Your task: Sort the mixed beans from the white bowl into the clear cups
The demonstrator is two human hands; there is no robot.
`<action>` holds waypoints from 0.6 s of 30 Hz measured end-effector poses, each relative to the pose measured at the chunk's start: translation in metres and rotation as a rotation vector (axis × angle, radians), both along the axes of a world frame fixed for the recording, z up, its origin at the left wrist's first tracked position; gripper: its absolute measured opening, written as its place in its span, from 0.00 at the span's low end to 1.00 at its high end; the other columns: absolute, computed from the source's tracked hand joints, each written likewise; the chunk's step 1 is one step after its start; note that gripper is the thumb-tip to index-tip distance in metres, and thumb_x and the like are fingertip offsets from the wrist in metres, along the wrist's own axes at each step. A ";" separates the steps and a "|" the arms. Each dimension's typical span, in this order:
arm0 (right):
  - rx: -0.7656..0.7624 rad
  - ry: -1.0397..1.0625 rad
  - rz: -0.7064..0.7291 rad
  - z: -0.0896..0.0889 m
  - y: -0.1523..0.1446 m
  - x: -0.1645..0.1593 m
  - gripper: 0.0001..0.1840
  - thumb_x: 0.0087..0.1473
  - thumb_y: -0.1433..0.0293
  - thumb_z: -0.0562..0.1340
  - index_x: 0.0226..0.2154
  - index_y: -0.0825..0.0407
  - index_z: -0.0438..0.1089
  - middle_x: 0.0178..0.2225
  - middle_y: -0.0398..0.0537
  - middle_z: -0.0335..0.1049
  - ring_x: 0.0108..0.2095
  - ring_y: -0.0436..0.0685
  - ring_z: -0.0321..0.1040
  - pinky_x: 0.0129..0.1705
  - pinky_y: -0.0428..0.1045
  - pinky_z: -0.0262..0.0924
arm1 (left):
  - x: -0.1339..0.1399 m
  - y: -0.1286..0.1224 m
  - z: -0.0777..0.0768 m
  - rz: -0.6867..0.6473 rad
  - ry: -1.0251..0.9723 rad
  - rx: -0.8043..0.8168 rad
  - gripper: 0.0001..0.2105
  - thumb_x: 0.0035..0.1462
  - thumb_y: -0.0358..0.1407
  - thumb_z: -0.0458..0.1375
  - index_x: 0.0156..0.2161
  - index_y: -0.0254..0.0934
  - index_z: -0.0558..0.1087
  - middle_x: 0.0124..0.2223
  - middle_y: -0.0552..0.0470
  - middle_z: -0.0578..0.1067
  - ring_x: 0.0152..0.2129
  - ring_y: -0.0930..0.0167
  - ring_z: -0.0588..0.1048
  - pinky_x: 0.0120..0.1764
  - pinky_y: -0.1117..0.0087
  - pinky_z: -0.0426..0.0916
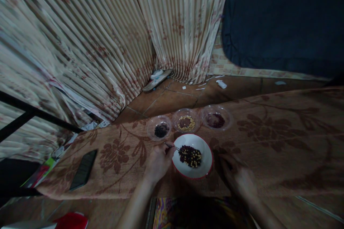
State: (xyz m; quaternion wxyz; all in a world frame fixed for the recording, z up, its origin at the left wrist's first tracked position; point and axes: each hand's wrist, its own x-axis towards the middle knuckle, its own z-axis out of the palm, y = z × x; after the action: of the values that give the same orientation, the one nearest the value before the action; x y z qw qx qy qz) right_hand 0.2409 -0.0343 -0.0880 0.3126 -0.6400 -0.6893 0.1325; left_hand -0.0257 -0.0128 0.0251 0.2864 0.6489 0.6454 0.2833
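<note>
A white bowl with a red rim [206, 150] stands on the cloth-covered table, a mix of dark and yellow beans [190, 156] heaped in it. At its left edge my left hand [159, 162] is closed around a thin metal utensil [174, 146], whose tip points into the bowl; its exact kind is unclear. To the bowl's right, my right hand [238, 175] rests low over the cloth, fingers loosely stretched and partly in shadow. Behind the bowl are three clear plastic bowls: black beans [160, 131] in the left, yellow ones [186, 124] in the middle, dark red ones [216, 121] in the right.
A dark phone [84, 170] lies on the patterned tablecloth [268, 157] at the left. Striped curtains [107, 35] hang beyond the table. Small white litter [221, 84] lies on the tiled floor. A black metal bar [40, 112] crosses the left side.
</note>
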 end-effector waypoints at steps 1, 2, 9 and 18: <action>-0.001 -0.003 0.000 0.000 0.000 0.000 0.16 0.59 0.63 0.51 0.38 0.47 0.73 0.40 0.47 0.74 0.37 0.55 0.73 0.40 0.49 0.66 | 0.000 0.000 0.000 0.000 0.003 0.003 0.08 0.58 0.36 0.55 0.35 0.38 0.77 0.33 0.51 0.80 0.30 0.69 0.78 0.32 0.74 0.68; -0.002 -0.008 0.002 -0.001 0.000 0.000 0.16 0.59 0.63 0.51 0.38 0.47 0.73 0.40 0.47 0.74 0.37 0.55 0.73 0.40 0.49 0.66 | 0.000 0.000 0.000 -0.001 0.005 0.004 0.08 0.58 0.36 0.55 0.35 0.38 0.77 0.33 0.51 0.80 0.30 0.69 0.78 0.32 0.74 0.68; 0.001 -0.014 0.004 0.000 0.000 0.000 0.16 0.59 0.63 0.52 0.39 0.47 0.73 0.42 0.47 0.74 0.38 0.55 0.73 0.40 0.49 0.66 | -0.001 0.000 -0.006 0.006 -0.002 -0.003 0.09 0.59 0.37 0.55 0.36 0.38 0.77 0.32 0.51 0.80 0.29 0.69 0.78 0.30 0.74 0.68; -0.016 -0.015 0.011 -0.003 0.000 0.002 0.16 0.59 0.62 0.51 0.38 0.46 0.73 0.42 0.46 0.74 0.38 0.55 0.73 0.41 0.49 0.66 | -0.003 -0.001 -0.008 0.000 0.007 0.022 0.09 0.59 0.37 0.54 0.35 0.38 0.77 0.30 0.52 0.79 0.27 0.70 0.77 0.30 0.74 0.68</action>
State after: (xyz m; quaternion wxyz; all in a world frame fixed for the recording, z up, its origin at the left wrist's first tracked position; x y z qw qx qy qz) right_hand 0.2426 -0.0341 -0.0911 0.3014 -0.6396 -0.6941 0.1350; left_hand -0.0284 -0.0134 0.0172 0.2771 0.6531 0.6431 0.2883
